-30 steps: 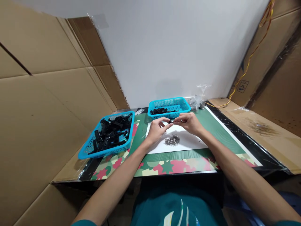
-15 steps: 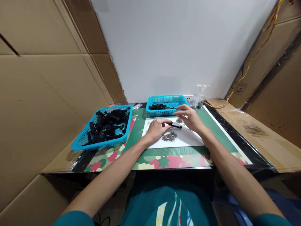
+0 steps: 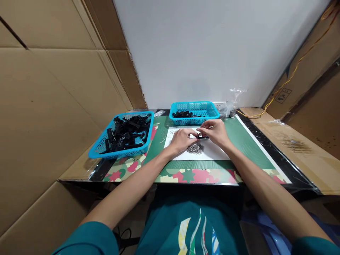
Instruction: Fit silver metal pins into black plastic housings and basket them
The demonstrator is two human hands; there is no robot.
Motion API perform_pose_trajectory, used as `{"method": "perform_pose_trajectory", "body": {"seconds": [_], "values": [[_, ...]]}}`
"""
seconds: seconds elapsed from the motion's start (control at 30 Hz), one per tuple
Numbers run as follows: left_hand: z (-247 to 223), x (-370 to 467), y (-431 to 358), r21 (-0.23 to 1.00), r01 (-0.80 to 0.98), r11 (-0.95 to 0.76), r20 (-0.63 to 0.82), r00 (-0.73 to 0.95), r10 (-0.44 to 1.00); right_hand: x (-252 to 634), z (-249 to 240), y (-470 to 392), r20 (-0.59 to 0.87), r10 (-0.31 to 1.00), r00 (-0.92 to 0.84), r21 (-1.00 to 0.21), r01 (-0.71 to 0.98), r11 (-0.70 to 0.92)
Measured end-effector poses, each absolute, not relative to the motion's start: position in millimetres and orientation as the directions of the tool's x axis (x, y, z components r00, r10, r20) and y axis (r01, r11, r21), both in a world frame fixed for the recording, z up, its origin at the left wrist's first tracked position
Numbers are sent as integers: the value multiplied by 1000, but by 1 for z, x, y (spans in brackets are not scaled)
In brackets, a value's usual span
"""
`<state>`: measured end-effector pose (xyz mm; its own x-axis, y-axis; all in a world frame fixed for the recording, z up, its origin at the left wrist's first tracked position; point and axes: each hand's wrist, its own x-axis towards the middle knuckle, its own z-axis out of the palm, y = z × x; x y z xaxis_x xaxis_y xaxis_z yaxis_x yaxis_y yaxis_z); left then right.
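Note:
My left hand pinches a slim black part above a white sheet. Right beside it, my right hand has its thumb and fingertips pressed together at the part; whatever lies between them is too small to make out. A pile of small metal pieces lies on the sheet just below the black part. Both hands are close together, their fingertips nearly meeting.
A blue basket heaped with black parts stands at the left. Behind the hands is a smaller blue basket with some black pieces. A clear plastic bag lies beside it. Cardboard walls flank the table.
My right hand has come down and left onto the black part, its fingers now closed. My left hand still holds the part. The whole view has shifted slightly.

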<state>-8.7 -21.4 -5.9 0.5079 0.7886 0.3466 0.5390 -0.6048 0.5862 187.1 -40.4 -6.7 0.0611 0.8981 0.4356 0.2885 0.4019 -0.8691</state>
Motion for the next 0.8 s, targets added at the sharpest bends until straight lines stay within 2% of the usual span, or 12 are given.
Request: {"method": "perform_pose_trajectory", "body": {"seconds": [0.17,0.47,0.67,0.8], "values": [[-9,-9,-20,608,530,-591,343,497,797,184,-7,-42,444,895,45,-848,342,404],[-12,-5,-20,628,540,-560,336,461,821,183,-2,-45,497,867,28,-742,532,408],[-13,-6,-18,651,507,-564,336,475,814,184,1,-45,445,895,17,-797,464,387],[-13,-8,-18,662,493,-565,341,472,813,182,0,-44,444,896,11,-792,471,387]]}}
